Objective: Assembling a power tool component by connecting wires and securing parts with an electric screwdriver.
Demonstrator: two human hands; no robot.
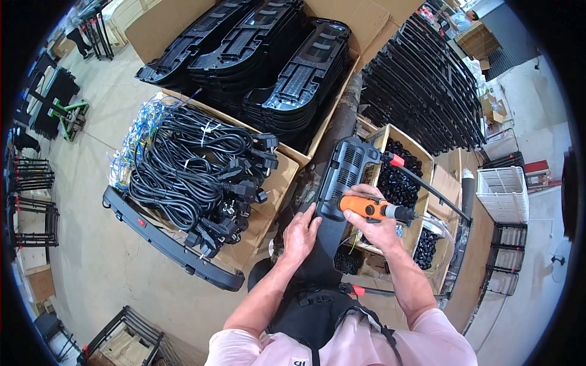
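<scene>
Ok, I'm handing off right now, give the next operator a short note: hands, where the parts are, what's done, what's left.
Left hand: flat on the black plastic panel, steadying it.
Right hand: gripping the orange power screwdriver, held against the panel's near end.
Parts: box of small black pieces just right of the panel; box of coiled black power cords to the left; stacked black panels beyond.
Done: panel is in place on the work surface, tool on it.
Left: cannot tell how many fastenings are in; check before continuing.
</scene>
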